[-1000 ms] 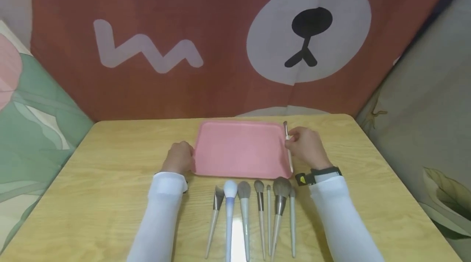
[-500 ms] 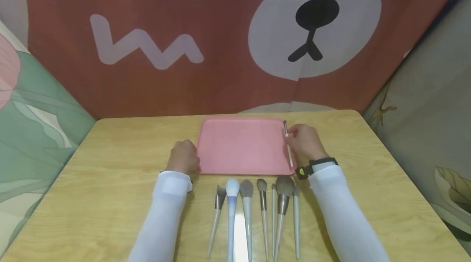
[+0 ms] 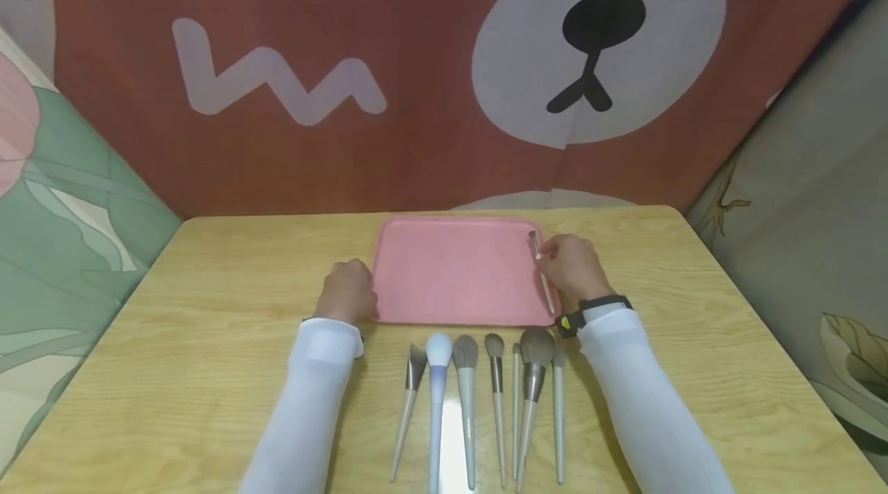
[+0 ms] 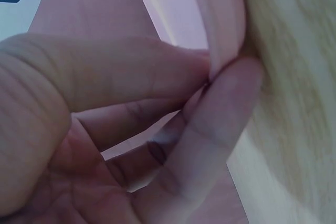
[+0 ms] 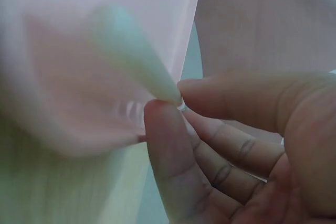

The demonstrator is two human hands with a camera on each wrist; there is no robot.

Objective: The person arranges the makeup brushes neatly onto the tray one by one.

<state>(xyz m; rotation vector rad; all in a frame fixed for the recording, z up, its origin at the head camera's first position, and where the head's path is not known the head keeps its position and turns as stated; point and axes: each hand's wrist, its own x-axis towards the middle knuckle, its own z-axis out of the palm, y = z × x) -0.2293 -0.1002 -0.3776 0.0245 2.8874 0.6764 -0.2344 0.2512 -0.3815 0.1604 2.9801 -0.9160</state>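
Observation:
A pink tray [image 3: 458, 274] lies on the table's far half. My left hand [image 3: 347, 291] pinches its left rim; the left wrist view shows thumb and index finger on either side of the tray edge [image 4: 226, 19]. At the tray's right side, my right hand [image 3: 574, 267] pinches a small makeup brush [image 3: 545, 284] between thumb and index finger, bristles toward the back. In the right wrist view, the brush's pale handle [image 5: 131, 51] stretches over the tray's inner corner. Whether the brush touches the tray bottom I cannot tell.
In front of the tray several makeup brushes lie side by side, among them a white-headed brush [image 3: 438, 386], a large grey brush [image 3: 536, 371] and an angled brush [image 3: 409, 401]. The wooden table [image 3: 208, 340] meets a bear-print cloth [image 3: 312, 162] at the back.
My right hand has shifted the small brush slightly left, from along the tray's right rim to over its inside. My left hand keeps its pinch on the rim. The head view has tilted a little.

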